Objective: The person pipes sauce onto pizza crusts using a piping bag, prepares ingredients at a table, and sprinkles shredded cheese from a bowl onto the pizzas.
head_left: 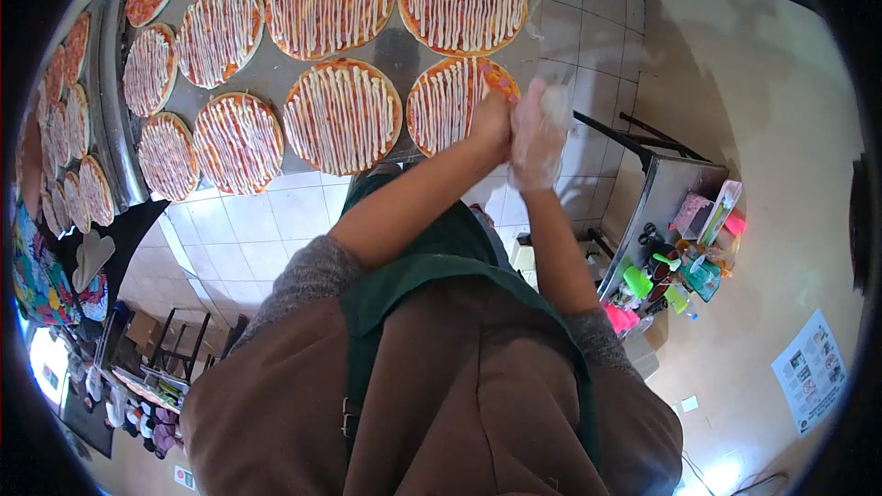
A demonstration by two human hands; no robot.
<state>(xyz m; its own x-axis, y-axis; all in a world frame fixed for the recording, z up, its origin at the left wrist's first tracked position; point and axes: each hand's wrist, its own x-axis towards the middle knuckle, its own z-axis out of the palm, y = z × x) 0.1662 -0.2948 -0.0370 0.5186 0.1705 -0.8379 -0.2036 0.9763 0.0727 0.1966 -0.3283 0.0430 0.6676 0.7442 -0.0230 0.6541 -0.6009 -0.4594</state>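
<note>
The scene is lit brightly and rather evenly. At the lower left, a bright opening (pixel 48 363) is burnt to white, and a glare spot (pixel 726 470) is seen near the bottom right. Soft shadows are cast on the tiled floor (pixel 602 37). The right hand (pixel 537 142) is slightly blurred. Outer shapes are bent by the wide lens; corners are lost in black.

Four pizzas (pixel 343 119) lie along the counter's (pixel 399 51) near edge, another four behind them, more toward the far left corner; the left hand (pixel 492 126) and right hand (pixel 538 133) are at its near right corner. Past the left edge, a second counter (pixel 103 133) carries further pizzas (pixel 95 191). Beyond the right edge, a side table (pixel 660 186) bears scissors (pixel 650 234) with a box (pixel 693 216) to their right
</note>
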